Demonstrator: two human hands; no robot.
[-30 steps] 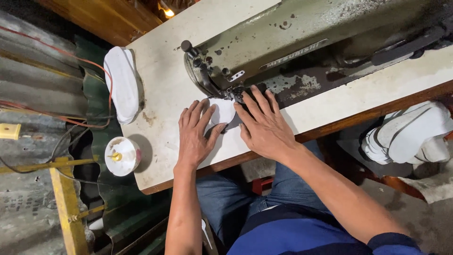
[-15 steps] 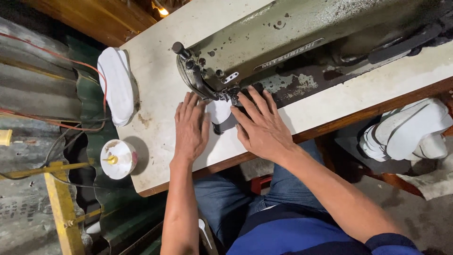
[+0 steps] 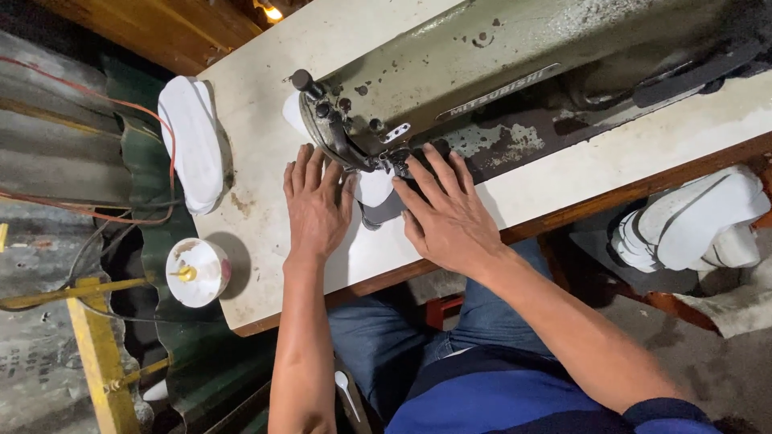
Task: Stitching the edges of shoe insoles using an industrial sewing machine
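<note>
Under the needle head of the worn green sewing machine (image 3: 482, 72), a white fabric piece (image 3: 374, 189) lies flat. Left hand (image 3: 316, 205) and right hand (image 3: 446, 213) press it open-palmed, gripping nothing. Advised: keep even pressure, fingers clear of the needle.

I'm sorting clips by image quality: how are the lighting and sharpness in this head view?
Head view: a lamp at the top edge glares; the table is evenly lit, both hands, left hand and right hand, are sharp; the surroundings at left and under the table fall dark.
</note>
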